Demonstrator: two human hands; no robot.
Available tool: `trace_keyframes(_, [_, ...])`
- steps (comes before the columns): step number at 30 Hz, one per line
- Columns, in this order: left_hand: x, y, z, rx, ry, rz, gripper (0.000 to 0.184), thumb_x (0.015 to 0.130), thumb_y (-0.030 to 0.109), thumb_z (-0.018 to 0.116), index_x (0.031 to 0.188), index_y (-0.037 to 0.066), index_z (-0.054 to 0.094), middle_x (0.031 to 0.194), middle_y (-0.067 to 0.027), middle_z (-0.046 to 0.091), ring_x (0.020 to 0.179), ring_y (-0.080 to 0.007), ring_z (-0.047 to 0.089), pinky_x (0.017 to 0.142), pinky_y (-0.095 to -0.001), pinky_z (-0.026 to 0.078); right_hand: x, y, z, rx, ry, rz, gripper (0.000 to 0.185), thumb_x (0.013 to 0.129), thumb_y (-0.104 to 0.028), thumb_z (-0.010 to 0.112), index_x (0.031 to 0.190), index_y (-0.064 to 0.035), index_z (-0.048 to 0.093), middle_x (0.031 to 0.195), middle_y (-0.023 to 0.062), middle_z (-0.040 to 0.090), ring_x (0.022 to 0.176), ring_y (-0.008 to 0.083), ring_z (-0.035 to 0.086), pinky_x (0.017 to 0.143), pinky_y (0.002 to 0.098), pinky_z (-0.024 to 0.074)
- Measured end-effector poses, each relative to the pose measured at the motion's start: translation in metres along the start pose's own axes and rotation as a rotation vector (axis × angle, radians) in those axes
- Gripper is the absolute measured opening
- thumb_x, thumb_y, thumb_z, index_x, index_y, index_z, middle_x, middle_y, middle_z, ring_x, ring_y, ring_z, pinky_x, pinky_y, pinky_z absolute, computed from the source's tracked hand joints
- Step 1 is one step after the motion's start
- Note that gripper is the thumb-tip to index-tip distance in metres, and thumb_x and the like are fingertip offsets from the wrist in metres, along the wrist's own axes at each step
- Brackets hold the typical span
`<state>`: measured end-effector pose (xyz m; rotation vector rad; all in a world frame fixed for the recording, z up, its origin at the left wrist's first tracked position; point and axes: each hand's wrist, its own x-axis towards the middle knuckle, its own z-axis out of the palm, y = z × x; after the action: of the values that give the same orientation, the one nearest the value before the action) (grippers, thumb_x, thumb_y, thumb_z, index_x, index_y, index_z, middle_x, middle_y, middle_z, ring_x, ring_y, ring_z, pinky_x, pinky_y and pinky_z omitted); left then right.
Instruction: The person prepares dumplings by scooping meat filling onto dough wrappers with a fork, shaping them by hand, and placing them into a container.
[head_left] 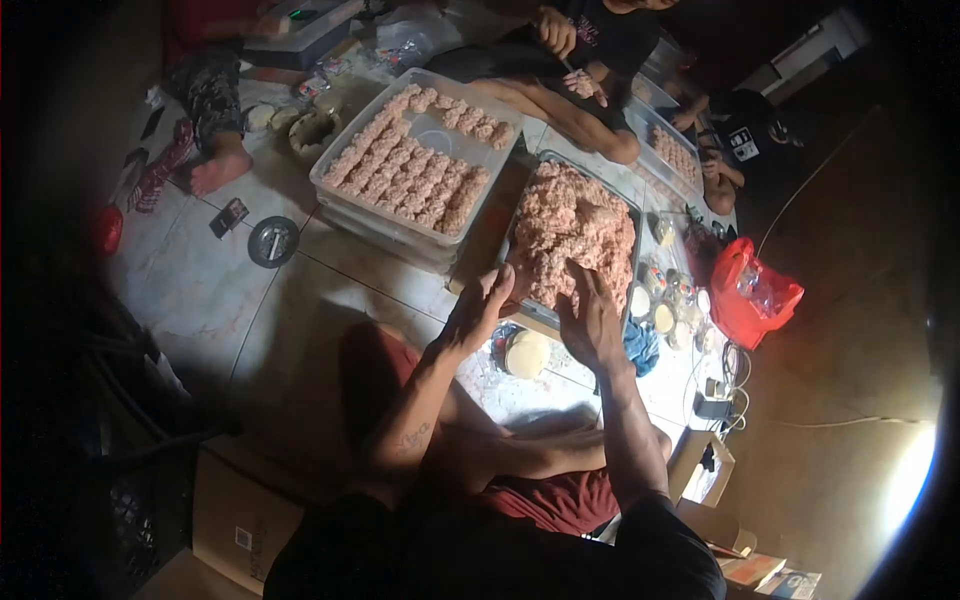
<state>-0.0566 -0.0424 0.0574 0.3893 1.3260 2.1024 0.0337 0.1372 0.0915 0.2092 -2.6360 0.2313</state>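
Observation:
A rectangular tub (632,290) in front of me is heaped with pink minced-meat mixture (575,225). My left hand (482,308) is at the tub's near left corner, palm turned inward and fingers stretched out; its far fingers are partly hidden. Over the near edge of the mixture, my right hand (592,318) has its fingers apart and pointing at the meat. I cannot tell if its fingertips touch it. Left of the tub, a clear plastic tray (462,236) on another container bears rows of shaped meat portions (405,172).
Below my hands lies a stack of pale round discs (527,354). More discs (663,318), a blue cloth (641,346) and a red plastic bag (752,298) are at right. An ashtray (273,242) sits on the tiled floor at left. Other people sit across from me, beside another tray (672,150).

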Motion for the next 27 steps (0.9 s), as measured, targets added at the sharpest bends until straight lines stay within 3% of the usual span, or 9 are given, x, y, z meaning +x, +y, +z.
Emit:
trace_keyframes(6, [0.009,-0.024,-0.038,0.317,-0.014,-0.009,0.052,0.105,0.043,0.046,0.127,-0.002,0.056,0.107,-0.0071,0.061,0.101,-0.0170,0.061,0.092,-0.0296,0.051,0.063,-0.039,0.024,0.373,-0.318,0.329,0.033,0.087,-0.008,0.069,0.116,0.0034,0.059,0.114,0.0217,0.064,0.098,0.0385,0.065,0.082,0.0449,0.0540])
trace_keyframes(8, [0.012,-0.040,-0.045,-0.413,0.096,0.164,0.048,0.105,0.037,0.049,0.132,-0.002,0.053,0.114,-0.0098,0.063,0.107,-0.0191,0.061,0.098,-0.0312,0.050,0.088,-0.034,0.032,0.436,-0.301,0.295,0.015,0.089,-0.008,0.068,0.103,-0.0007,0.067,0.099,0.0158,0.068,0.088,0.0334,0.068,0.075,0.0410,0.0531])
trace_keyframes(12, [0.024,-0.086,-0.107,-0.428,-0.195,-0.129,0.044,0.105,0.029,0.052,0.140,0.001,0.047,0.128,-0.0121,0.061,0.118,-0.0206,0.059,0.101,-0.0341,0.050,0.168,-0.018,0.041,0.783,-0.327,0.440,0.031,0.099,-0.019,0.058,0.121,0.0024,0.060,0.100,0.0100,0.068,0.079,0.0168,0.066,0.069,0.0299,0.0539])
trace_keyframes(14, [0.027,-0.087,-0.106,0.235,-0.270,-0.178,0.057,0.094,0.044,0.068,0.133,0.004,0.055,0.117,-0.0141,0.067,0.107,-0.0213,0.064,0.092,-0.0338,0.053,0.214,-0.001,0.073,1.070,-0.272,0.451,0.038,0.096,-0.021,0.064,0.123,0.0051,0.057,0.099,0.0111,0.070,0.081,0.0187,0.068,0.071,0.0315,0.0549])
trace_keyframes(16, [0.027,-0.107,-0.101,0.253,-0.339,-0.193,0.071,0.087,0.051,0.074,0.135,0.002,0.054,0.119,-0.0147,0.068,0.105,-0.0234,0.065,0.090,-0.0338,0.053,0.264,0.008,0.107,1.310,-0.246,0.635,0.043,0.094,-0.023,0.067,0.122,0.0072,0.056,0.100,0.0122,0.071,0.081,0.0194,0.068,0.070,0.0323,0.0554])
trace_keyframes(19, [0.032,-0.074,-0.102,0.212,-0.472,-0.570,0.083,0.084,0.056,0.074,0.137,-0.003,0.051,0.131,-0.0179,0.063,0.116,-0.0259,0.062,0.100,-0.0353,0.048,0.313,0.032,0.176,0.974,-0.213,0.476,0.048,0.090,-0.026,0.069,0.121,0.0080,0.055,0.102,0.0146,0.070,0.079,0.0212,0.068,0.069,0.0352,0.0557])
trace_keyframes(23, [0.033,-0.070,-0.110,0.173,-0.455,-0.390,0.082,0.085,0.057,0.072,0.139,-0.001,0.050,0.135,-0.0196,0.060,0.126,-0.0272,0.056,0.107,-0.0358,0.044,0.352,0.077,0.292,0.593,-0.057,0.377,0.060,0.084,-0.027,0.072,0.126,0.0098,0.048,0.102,0.0212,0.069,0.085,0.0322,0.070,0.074,0.0407,0.0560])
trace_keyframes(26, [0.034,-0.079,-0.111,0.244,-0.460,-0.429,0.083,0.088,0.056,0.070,0.138,-0.005,0.047,0.123,-0.0237,0.064,0.114,-0.0278,0.063,0.093,-0.0376,0.052,0.372,0.035,0.291,0.246,-0.003,0.663,0.066,0.080,-0.030,0.073,0.123,0.0109,0.044,0.102,0.0289,0.067,0.099,0.0422,0.068,0.082,0.0425,0.0549])
trace_keyframes(27, [0.034,-0.082,-0.111,0.240,-0.455,-0.434,0.083,0.088,0.056,0.070,0.138,-0.005,0.047,0.123,-0.0237,0.064,0.114,-0.0278,0.063,0.093,-0.0376,0.052,0.373,0.061,0.322,0.225,-0.048,0.544,0.066,0.082,-0.032,0.071,0.122,0.0122,0.044,0.102,0.0301,0.067,0.102,0.0418,0.067,0.083,0.0419,0.0547])
